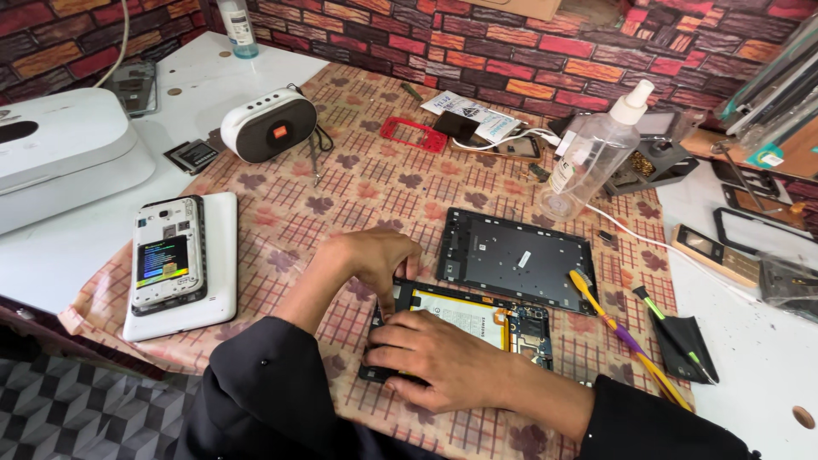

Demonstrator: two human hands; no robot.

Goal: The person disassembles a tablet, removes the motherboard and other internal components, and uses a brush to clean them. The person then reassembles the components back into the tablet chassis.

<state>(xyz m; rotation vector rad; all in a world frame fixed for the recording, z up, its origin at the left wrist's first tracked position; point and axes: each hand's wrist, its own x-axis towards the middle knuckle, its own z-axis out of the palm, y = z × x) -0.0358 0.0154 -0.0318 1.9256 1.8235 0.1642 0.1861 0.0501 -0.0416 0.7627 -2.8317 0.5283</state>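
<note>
An opened tablet (pixel 477 319) lies flat on the patterned cloth, its pale battery and circuit board showing. My left hand (pixel 375 260) curls over the tablet's far left corner, fingertips pressing on its edge. My right hand (pixel 434 358) lies across the tablet's near left end and holds it down, hiding that part. Just beyond the tablet rests its dark grey back panel (pixel 511 255), inner side up.
A yellow and purple screwdriver (pixel 626 336) and a green-handled tool on a black pouch (pixel 673 328) lie to the right. A clear spray bottle (pixel 592 158) stands behind. At left are a white speaker (pixel 268 125) and an opened phone (pixel 168 253) on a white slab (pixel 217 264).
</note>
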